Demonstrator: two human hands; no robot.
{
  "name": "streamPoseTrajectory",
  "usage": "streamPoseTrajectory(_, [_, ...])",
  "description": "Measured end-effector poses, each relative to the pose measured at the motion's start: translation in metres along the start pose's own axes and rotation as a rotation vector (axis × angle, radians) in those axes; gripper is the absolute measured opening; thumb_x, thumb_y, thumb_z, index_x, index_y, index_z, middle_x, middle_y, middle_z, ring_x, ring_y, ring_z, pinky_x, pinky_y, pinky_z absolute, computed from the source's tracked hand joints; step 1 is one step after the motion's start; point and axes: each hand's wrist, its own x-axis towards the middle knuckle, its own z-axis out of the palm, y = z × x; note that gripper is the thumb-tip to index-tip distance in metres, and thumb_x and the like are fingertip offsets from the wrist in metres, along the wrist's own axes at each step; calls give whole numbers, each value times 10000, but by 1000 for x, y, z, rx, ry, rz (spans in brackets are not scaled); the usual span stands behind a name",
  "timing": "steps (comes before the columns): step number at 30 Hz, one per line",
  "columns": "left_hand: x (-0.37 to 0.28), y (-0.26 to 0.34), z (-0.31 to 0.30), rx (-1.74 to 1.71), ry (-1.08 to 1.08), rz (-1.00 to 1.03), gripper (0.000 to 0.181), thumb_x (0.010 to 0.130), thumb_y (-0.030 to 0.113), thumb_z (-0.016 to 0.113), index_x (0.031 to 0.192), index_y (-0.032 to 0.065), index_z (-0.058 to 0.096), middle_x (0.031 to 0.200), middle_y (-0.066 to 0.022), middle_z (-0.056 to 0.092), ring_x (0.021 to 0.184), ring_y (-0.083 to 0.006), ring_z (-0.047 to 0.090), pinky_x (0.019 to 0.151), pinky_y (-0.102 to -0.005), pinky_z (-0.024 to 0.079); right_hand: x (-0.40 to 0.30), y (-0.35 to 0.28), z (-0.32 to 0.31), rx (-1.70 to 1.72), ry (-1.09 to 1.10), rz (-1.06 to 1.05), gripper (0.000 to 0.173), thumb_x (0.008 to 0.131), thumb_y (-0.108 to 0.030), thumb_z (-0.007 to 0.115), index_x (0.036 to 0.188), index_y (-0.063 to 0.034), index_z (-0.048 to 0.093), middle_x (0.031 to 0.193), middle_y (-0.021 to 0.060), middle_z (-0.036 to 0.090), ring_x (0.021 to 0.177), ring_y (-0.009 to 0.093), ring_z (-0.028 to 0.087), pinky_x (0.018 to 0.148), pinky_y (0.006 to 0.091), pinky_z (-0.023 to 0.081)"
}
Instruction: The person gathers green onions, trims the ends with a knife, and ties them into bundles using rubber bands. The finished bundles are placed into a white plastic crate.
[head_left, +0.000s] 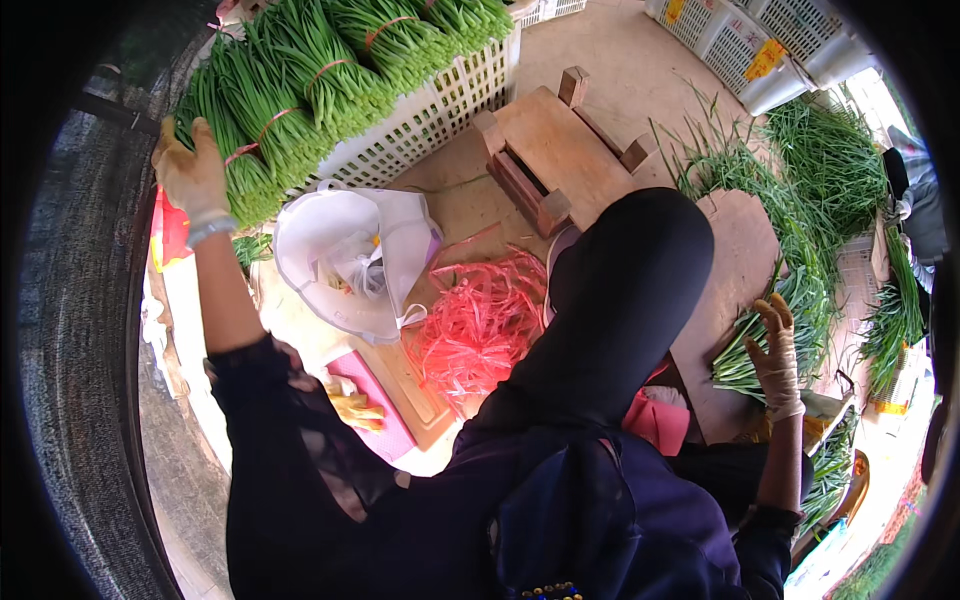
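Note:
My left hand (193, 171), in a pale work glove with a yellowish tint, lies against the outermost of several bundles of garlic chives (262, 127). Its visible fingers are spread, and they do not wrap around the bundle. Pink ties bind the bundles, which are packed side by side in a white slatted plastic crate (457, 90) with their cut ends facing me. At the right, my right hand (776, 360) is also gloved. Its fingers are apart and slightly bent, with nothing between them, beside the pale stalks of loose chives (739, 364) on a wooden board (731, 255).
A tangle of pink plastic twine (480, 322) lies beside my knee, near an open white bag (401, 262) holding clear plastic. Ahead stands a low wooden stool-like frame (559, 142). More white crates (720, 52) stand far right; another person (919, 217) is at the right edge.

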Motion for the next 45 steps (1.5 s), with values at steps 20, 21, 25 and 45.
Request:
streamPoseTrajectory(20, [-443, 124, 198, 9, -1308, -193, 283, 876, 134, 610, 1145, 46, 619, 1173, -131, 653, 1054, -299, 671, 820, -415, 563, -1, -9, 6, 28, -61, 225, 579, 758, 138, 622, 1281, -99, 551, 1458, 105, 381, 1370, 256, 371, 1133, 358, 326])
streamPoseTrajectory(21, [-445, 121, 195, -9, -1311, -228, 281, 880, 121, 600, 1150, 45, 619, 1168, -132, 654, 1055, -301, 670, 821, -414, 563, 2, -9, 6, 39, -64, 222, 581, 758, 145, 617, 1282, -99, 551, 1460, 102, 378, 1369, 248, 372, 1132, 355, 327])
streamPoseTrajectory(25, [-448, 75, 189, -164, -1146, 542, 170, 908, 121, 570, 1039, 36, 637, 1072, -135, 677, 791, -251, 689, 693, -397, 558, 34, -25, 5, 88, -87, 106, 575, 783, 156, 596, 1285, -120, 546, 1454, 75, 383, 1323, 205, 428, 1101, 333, 366])
streamPoseTrajectory(45, [-123, 301, 20, -1483, -1729, -182, 256, 875, 80, 666, 1116, 36, 594, 818, -21, 647, 596, -58, 572, 525, -183, 439, 236, -195, 28, -460, -40, -849, 218, 906, -181, 613, 1034, -7, 649, 961, 136, 677, 837, 287, 652, 798, 349, 541])
